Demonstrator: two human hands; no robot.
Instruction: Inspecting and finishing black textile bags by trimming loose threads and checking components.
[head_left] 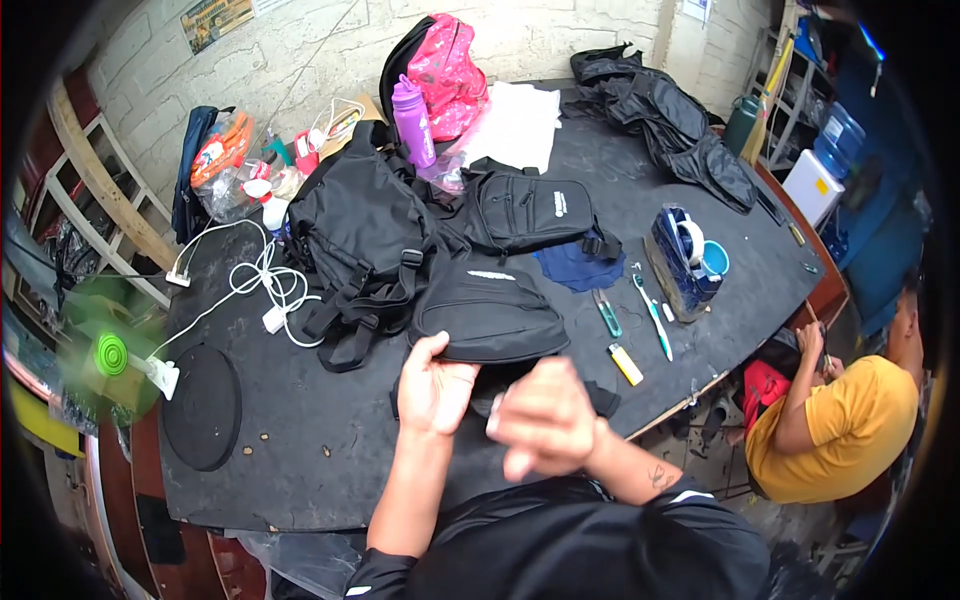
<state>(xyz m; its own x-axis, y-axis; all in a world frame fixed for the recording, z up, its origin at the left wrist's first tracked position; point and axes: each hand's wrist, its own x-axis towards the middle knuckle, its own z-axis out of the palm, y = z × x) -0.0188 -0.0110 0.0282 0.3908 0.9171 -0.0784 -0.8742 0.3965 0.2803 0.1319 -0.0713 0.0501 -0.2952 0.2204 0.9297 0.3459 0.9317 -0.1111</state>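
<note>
The left hand grips the near edge of a small black fabric pouch on the dark table, while the blurred right hand, fingers loosely curled, hides the pouch's lower strap.

Hands at a black pouch on the bench

Left hand grips the black pouch; blurred right hand sits just at its four o'clock; bench beneath.

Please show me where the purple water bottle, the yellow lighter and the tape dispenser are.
purple water bottle (414, 125), head view, middle of body.
yellow lighter (626, 364), head view, middle of casing.
tape dispenser (676, 262), head view, blue side wall.
</note>
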